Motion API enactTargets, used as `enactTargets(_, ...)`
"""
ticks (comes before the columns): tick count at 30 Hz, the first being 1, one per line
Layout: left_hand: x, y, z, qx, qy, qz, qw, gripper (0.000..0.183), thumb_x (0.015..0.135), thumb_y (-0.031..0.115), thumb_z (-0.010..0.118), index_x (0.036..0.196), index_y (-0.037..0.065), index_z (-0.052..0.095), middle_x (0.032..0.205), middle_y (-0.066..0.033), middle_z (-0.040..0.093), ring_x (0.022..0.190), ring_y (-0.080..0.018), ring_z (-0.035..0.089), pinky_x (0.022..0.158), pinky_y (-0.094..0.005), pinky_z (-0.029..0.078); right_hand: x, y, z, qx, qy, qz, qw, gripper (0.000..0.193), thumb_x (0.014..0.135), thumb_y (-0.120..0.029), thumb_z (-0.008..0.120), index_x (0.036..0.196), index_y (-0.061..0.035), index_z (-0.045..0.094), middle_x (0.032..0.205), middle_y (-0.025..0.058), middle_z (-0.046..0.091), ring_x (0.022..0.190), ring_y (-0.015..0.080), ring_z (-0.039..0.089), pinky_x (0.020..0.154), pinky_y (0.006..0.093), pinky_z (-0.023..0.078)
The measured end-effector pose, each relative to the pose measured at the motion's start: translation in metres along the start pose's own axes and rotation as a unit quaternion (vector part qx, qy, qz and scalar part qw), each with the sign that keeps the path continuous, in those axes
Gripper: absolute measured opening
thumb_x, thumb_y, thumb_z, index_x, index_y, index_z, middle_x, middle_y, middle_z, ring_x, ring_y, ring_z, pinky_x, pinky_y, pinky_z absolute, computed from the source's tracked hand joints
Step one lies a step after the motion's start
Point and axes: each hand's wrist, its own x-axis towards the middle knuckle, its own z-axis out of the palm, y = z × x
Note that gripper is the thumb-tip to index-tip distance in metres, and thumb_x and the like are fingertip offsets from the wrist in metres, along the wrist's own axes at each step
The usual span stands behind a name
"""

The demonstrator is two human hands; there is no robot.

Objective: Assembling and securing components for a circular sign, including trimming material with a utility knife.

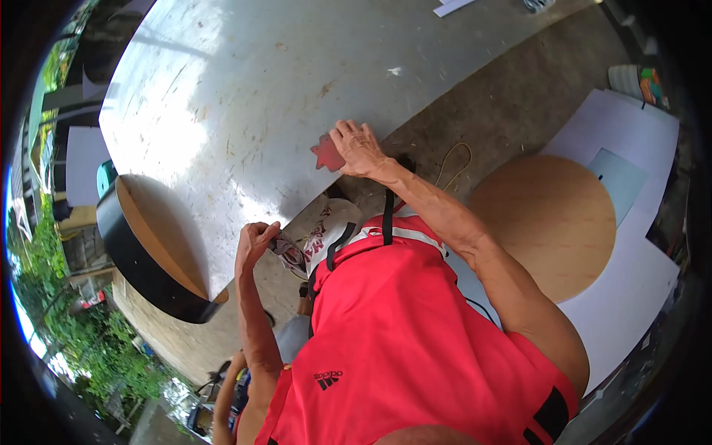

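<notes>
My right hand point(357, 150) lies over a small, jagged-edged red rag point(326, 154), pressing it against the grey sheet-topped table point(274, 89) near its edge. Its fingers are bent together on the rag, and the palm side is hidden. At the table's near edge, my left hand point(256, 239) is closed with thumb against fingers. From it a crumpled, patterned grey-brown cloth point(289, 254) hangs down beside the table.
A curved black-edged wooden piece point(159, 256) stands at the table's left edge. To my right, a round wooden board point(545, 226) rests on white sheets point(630, 311). A yellow cord point(461, 148) lies on the floor. Another person's arm point(225, 397) shows at lower left.
</notes>
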Motion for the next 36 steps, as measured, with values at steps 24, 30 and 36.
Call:
enactTargets(24,0.329,0.358,0.212,0.294,0.254,0.44,0.81,0.03,0.09,0.03,0.072,0.089,0.0,0.07,0.091,-0.0136,0.064,0.087,-0.0302,0.062,0.075,-0.0428,0.049,-0.228,0.23,0.19,0.214,0.37,0.544,0.723,0.086,0.055,-0.033,0.091,0.126,0.0035,0.057,0.121,0.0209,0.053,0.111,0.0399,0.056,0.093,0.0467,0.048)
enactTargets(30,0.342,0.353,0.195,0.275,0.267,0.438,0.813,0.024,0.094,0.025,0.067,0.096,0.001,0.067,0.093,-0.0136,0.063,0.087,-0.0299,0.061,0.077,-0.0426,0.048,-0.146,0.368,0.254,0.226,0.299,0.509,0.775,0.071,0.058,-0.037,0.088,0.114,-0.0001,0.064,0.11,0.0218,0.059,0.107,0.0415,0.058,0.09,0.0477,0.05)
enactTargets(36,0.327,0.356,0.205,0.294,0.283,0.406,0.818,0.027,0.097,0.023,0.063,0.112,0.0,0.063,0.104,-0.0138,0.062,0.091,-0.0265,0.062,0.078,-0.0389,0.049,-0.006,0.431,0.224,0.232,0.335,0.466,0.785,0.042,0.076,-0.032,0.076,0.112,-0.012,0.068,0.095,0.0159,0.07,0.104,0.039,0.06,0.088,0.0499,0.051)
